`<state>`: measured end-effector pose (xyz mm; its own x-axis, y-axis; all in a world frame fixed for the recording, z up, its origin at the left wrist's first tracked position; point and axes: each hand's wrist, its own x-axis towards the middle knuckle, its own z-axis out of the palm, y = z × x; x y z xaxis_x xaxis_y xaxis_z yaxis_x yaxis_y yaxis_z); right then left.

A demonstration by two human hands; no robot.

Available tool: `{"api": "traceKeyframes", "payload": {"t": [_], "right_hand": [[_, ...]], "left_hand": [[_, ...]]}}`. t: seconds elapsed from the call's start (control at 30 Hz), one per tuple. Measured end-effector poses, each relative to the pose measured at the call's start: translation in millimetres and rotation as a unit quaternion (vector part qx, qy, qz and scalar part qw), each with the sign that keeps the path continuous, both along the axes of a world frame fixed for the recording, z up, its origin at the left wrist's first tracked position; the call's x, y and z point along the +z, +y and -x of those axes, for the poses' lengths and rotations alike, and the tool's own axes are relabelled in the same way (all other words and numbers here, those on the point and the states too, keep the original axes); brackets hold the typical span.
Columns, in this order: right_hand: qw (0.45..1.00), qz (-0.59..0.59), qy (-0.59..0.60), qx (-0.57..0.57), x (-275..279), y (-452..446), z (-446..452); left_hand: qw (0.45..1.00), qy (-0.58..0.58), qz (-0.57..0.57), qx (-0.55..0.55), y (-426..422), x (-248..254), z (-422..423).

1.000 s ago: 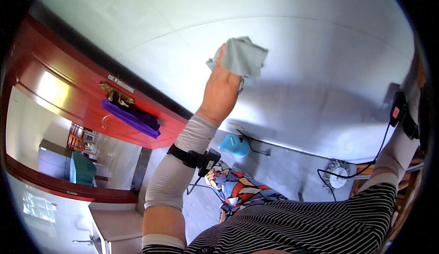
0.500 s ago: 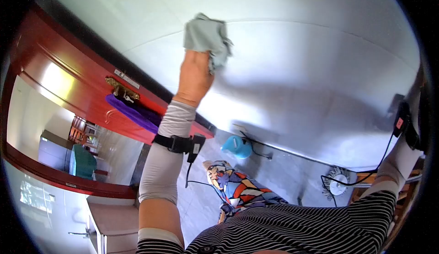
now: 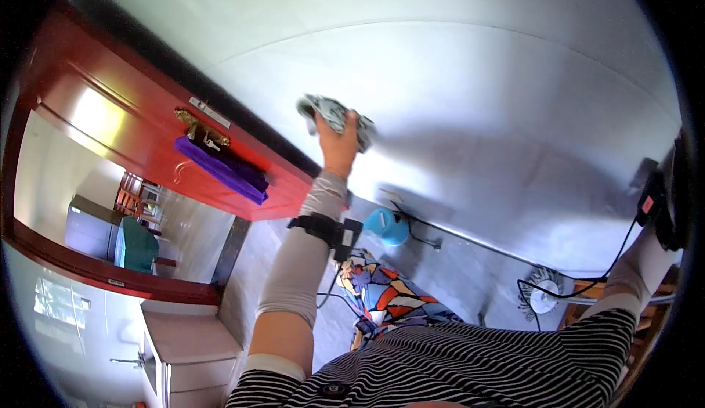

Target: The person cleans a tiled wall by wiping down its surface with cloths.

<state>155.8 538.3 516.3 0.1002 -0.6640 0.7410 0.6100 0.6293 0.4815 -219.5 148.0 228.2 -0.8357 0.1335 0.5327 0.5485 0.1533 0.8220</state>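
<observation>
A crumpled grey-green cloth (image 3: 332, 111) is bunched in my left hand (image 3: 338, 146), whose fingers are closed around it. Hand and cloth are at the pale tiled wall (image 3: 470, 77), just right of the red door's dark frame; whether the cloth presses on the wall is hard to tell. My left forearm wears a light sleeve and a black strap with a small device. My right arm (image 3: 639, 261) rises along the right edge with a similar strap, and its hand is lost beyond the dark border of the view.
A purple cloth (image 3: 220, 169) hangs from the brass handle (image 3: 197, 125) of the open red door (image 3: 147, 136). On the floor stand a blue bucket (image 3: 387, 227) and a round brush-like object (image 3: 542, 294). Black cables run by my right arm. A cabinet (image 3: 191, 342) stands lower left.
My left hand has come down the wall and slightly right with the grey cloth, and its elbow has shifted right. My right arm has barely moved. The view has tilted slightly.
</observation>
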Motion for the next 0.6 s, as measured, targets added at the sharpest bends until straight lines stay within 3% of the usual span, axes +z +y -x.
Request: {"api": "traceKeyframes", "payload": {"t": [0.07,0.13,0.2,0.23,0.27,0.33,0.4,0.43,0.5,0.6], "right_hand": [[0.999,0.027,-0.019,0.009,-0.3,-0.6,-0.9],[1.0,0.003,-0.013,0.012,2.7,5.4,2.5],[0.999,-0.03,0.001,0.01,8.9,28.1,-12.8],[0.983,0.044,-0.171,0.052,20.0,58.3,-39.4],[0.961,0.077,-0.255,0.071,22.7,53.4,-47.2],[0.909,0.134,-0.387,0.075,19.8,2.8,-54.5],[0.883,0.149,-0.44,0.062,9.6,-14.1,-30.5],[0.978,0.037,-0.196,0.055,11.3,5.8,-1.5],[0.997,0.01,-0.06,0.051,2.5,4.3,-2.0],[0.999,-0.01,-0.035,0.025,3.7,7.1,-0.3]], "left_hand": [[0.97,-0.173,-0.139,-0.099,10.0,-26.4,-17.6],[0.905,-0.326,-0.224,-0.154,18.0,-32.5,-34.3],[0.882,-0.368,-0.249,-0.156,19.4,-24.8,-40.3],[0.876,-0.381,-0.231,-0.186,16.4,-17.1,-41.0],[0.869,-0.392,-0.213,-0.216,16.0,-8.2,-43.0],[0.93,-0.243,-0.196,-0.194,21.4,20.3,-49.0],[0.975,-0.1,-0.117,-0.162,16.2,61.3,-42.0],[0.987,-0.035,-0.075,-0.136,12.8,84.6,-36.3],[0.992,0.056,-0.026,-0.114,7.6,136.3,-25.2],[0.979,0.147,-0.037,-0.14,0.0,192.3,-0.1]]}}
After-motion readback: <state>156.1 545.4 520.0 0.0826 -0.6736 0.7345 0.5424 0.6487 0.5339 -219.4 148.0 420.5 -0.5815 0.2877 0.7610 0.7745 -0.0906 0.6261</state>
